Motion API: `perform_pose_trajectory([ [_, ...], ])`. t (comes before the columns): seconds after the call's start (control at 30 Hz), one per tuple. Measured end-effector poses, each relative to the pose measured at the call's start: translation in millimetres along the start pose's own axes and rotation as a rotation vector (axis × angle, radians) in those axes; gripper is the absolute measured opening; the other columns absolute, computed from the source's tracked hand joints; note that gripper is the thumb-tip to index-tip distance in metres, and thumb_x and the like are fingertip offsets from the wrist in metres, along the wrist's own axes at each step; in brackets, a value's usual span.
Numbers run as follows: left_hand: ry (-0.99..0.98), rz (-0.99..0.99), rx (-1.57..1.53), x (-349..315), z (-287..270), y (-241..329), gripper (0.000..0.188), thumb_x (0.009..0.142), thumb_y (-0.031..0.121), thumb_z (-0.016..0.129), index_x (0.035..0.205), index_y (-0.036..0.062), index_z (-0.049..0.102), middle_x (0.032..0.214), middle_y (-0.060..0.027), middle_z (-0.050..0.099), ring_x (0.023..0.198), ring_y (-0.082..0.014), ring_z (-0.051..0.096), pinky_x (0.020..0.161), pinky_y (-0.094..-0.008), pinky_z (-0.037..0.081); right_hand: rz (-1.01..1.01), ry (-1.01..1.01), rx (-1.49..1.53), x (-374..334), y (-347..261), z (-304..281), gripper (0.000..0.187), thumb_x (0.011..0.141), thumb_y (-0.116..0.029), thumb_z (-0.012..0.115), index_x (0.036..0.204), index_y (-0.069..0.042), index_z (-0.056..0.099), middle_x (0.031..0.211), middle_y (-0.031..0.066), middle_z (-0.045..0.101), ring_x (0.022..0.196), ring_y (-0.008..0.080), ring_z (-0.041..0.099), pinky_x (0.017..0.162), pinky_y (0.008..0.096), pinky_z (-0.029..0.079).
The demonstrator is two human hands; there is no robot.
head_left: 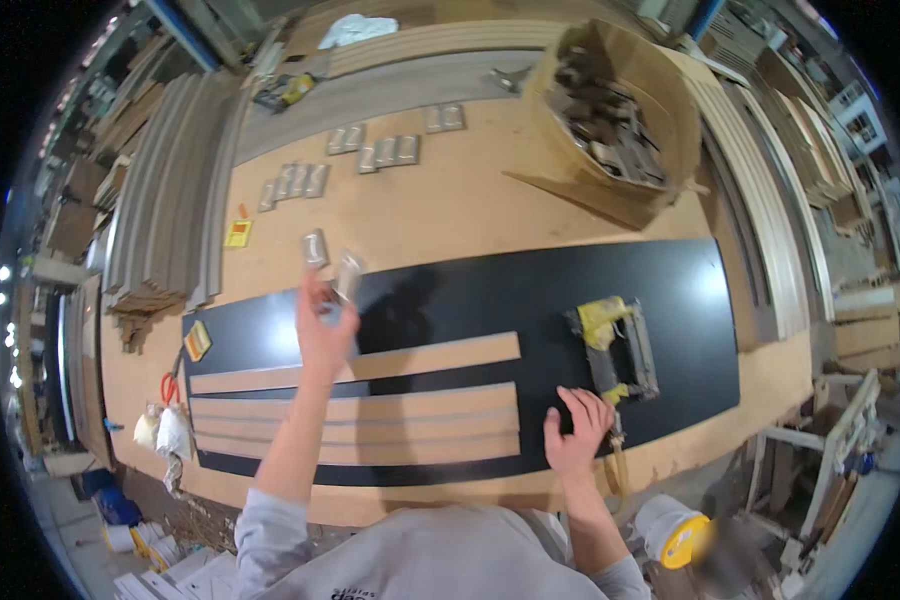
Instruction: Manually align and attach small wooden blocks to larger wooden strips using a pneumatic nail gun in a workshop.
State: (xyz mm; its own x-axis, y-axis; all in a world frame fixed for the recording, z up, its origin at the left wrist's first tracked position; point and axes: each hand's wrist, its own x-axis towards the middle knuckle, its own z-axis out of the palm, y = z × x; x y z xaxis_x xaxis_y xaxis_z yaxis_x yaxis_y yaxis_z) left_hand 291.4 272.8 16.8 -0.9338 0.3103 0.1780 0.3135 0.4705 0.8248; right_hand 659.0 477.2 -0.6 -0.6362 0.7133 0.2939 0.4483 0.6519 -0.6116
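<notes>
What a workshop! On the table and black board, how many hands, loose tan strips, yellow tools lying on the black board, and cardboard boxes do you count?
Hands, left and right: 2
Tan strips: 4
Yellow tool on black board: 1
Cardboard box: 1
Total: 8

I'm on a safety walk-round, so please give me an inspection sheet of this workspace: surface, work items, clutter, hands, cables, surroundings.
Surface: tan table with a glossy black panel on it.
Work items: tan strips on the panel's left part; nail gun lying on its right part; small pale pieces in groups beyond it.
Clutter: red-handled scissors at left; open cardboard box of dark pieces, far right.
Left hand: holding a blurred pale piece.
Right hand: fingers spread beside the nail gun; contact unclear.
Cables: hose near the nail gun; electric cables, nothing seen.
Surroundings: stacked grey boards, left; yellow-lidded bucket, lower right.
</notes>
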Motion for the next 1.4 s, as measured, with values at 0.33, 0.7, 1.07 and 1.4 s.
perform_pose_trajectory([
  [0.33, -0.501, 0.195, 0.323, -213.6, 37.7, 90.6, 0.087, 0.080, 0.035, 0.091, 0.153, 0.0080, 0.051, 0.103, -0.0051, 0.069, 0.098, -0.0272, 0.064, 0.097, -0.0458, 0.045, 0.127, -0.047, 0.319, -3.9, -27.4, -8.5, 0.040, 0.089, -0.009, 0.077, 0.129, -0.009, 0.071, 0.111, 0.0078, 0.074, 0.105, 0.0298, 0.067, 0.093, 0.0431, 0.050],
  [0.7, -0.409, 0.211, 0.221, -177.2, 13.6, 63.7, 0.037, 0.093, 0.018, 0.076, 0.128, 0.0094, 0.068, 0.111, -0.0083, 0.070, 0.109, -0.0322, 0.063, 0.093, -0.0471, 0.048, 0.066, -0.230, -0.164, -18.0, -72.3, 18.2, 0.067, 0.077, -0.041, 0.087, 0.135, -0.014, 0.064, 0.119, 0.0051, 0.064, 0.116, 0.0297, 0.059, 0.097, 0.0509, 0.043],
  [1.07, -0.687, 0.391, 0.471, -137.7, 27.9, 72.0, 0.049, 0.090, 0.028, 0.082, 0.135, 0.0162, 0.069, 0.128, -0.0061, 0.066, 0.124, -0.0305, 0.059, 0.103, -0.0468, 0.048, 0.138, -0.103, -0.060, 8.5, -2.8, -15.0, 0.051, 0.084, -0.016, 0.079, 0.132, -0.008, 0.065, 0.122, 0.0131, 0.062, 0.111, 0.0370, 0.065, 0.094, 0.0472, 0.057],
  [1.4, -0.894, 0.289, 0.500, -131.6, 31.0, 78.4, 0.042, 0.089, 0.029, 0.084, 0.125, 0.0129, 0.070, 0.125, -0.0110, 0.064, 0.125, -0.0339, 0.057, 0.107, -0.0505, 0.044, 0.097, -0.161, -0.146, 5.6, -0.5, -14.7, 0.054, 0.081, -0.017, 0.081, 0.133, -0.008, 0.067, 0.122, 0.0127, 0.063, 0.108, 0.0377, 0.064, 0.094, 0.0478, 0.056],
])
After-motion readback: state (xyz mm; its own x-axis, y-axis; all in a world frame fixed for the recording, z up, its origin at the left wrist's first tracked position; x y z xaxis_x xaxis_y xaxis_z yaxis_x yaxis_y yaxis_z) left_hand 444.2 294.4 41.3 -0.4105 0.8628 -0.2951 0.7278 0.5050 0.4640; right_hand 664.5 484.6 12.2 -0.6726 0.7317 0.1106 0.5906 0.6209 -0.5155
